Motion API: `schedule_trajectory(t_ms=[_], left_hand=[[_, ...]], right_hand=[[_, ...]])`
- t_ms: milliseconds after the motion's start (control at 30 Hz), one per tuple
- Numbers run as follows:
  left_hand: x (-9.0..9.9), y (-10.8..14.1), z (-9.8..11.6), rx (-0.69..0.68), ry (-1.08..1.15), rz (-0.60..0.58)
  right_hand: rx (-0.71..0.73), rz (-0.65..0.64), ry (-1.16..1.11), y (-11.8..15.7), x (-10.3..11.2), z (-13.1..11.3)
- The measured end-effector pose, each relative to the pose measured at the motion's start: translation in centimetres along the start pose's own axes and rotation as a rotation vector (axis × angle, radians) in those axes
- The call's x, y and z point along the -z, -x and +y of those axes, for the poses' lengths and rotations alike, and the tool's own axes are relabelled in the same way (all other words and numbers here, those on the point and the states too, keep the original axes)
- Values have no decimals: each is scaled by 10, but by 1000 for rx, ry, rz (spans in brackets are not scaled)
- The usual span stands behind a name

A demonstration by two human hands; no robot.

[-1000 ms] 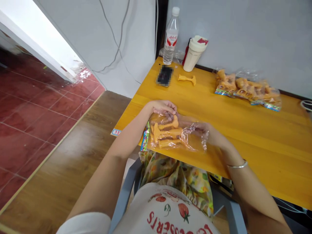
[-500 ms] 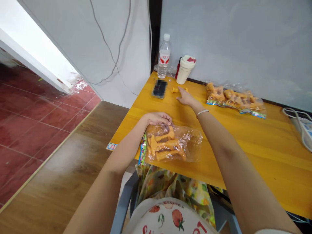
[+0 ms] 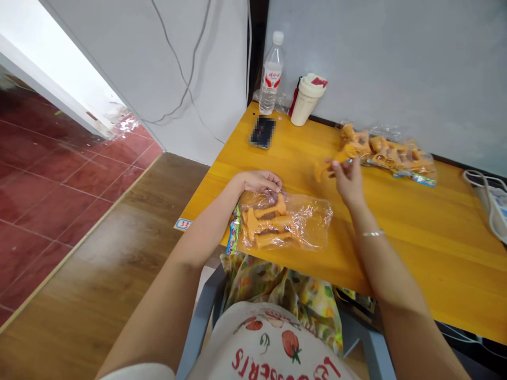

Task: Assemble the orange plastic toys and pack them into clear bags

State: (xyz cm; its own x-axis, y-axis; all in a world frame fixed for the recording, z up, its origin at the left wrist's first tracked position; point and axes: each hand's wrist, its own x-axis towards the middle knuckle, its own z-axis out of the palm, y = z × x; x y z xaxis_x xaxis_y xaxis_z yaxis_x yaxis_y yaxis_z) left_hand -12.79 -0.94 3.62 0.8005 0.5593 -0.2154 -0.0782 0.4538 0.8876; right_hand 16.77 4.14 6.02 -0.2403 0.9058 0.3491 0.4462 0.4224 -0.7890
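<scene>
A clear plastic bag with several orange plastic pieces inside lies near the front edge of the yellow wooden table. My left hand is closed on the bag's upper left edge. Over the table, to the right of the bag, my right hand grips a single orange piece between its fingers; the piece is slightly blurred and held clear of the bag. Just behind my right hand sit more filled bags of orange pieces.
A black phone, a water bottle and a cream cup stand or lie at the back left. A white cable lies at the right. Walls border the table behind.
My right hand has picked up the orange piece from beside the phone and moved right and nearer with it. My left hand stays at the bag.
</scene>
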Motion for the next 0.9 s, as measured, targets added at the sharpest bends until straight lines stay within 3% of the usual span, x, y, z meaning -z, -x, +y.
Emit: schedule_trajectory(t_ms=[67,133,200,300,400,533,667,767,900], left_hand=[[0,-1,-1,-1,-7,11],[1,-1,-1,12,-13,21],[1,-1,0,24,-25,29],[0,1,2,25,-36,37],[-3,3,3,18,-25,47],[-4,3,1,-1,-33,94],[-4,3,2,7,-83,127],[-6,2,3,17,-106,136],[-8,2,4,24,-119,136]], right_hand=[[-125,171,-206,42,25,-5],[-191,226,-338,84,39,-13],[-241,211,-415,120,39,-21],[-345,145,-525,151,21,-30],[-406,129,-629,154,-5,-38],[-393,64,-634,140,-28,-50],[-448,-20,-674,127,-33,-62],[-496,-164,-682,124,-36,-67],[-431,-274,-549,122,-46,-70]])
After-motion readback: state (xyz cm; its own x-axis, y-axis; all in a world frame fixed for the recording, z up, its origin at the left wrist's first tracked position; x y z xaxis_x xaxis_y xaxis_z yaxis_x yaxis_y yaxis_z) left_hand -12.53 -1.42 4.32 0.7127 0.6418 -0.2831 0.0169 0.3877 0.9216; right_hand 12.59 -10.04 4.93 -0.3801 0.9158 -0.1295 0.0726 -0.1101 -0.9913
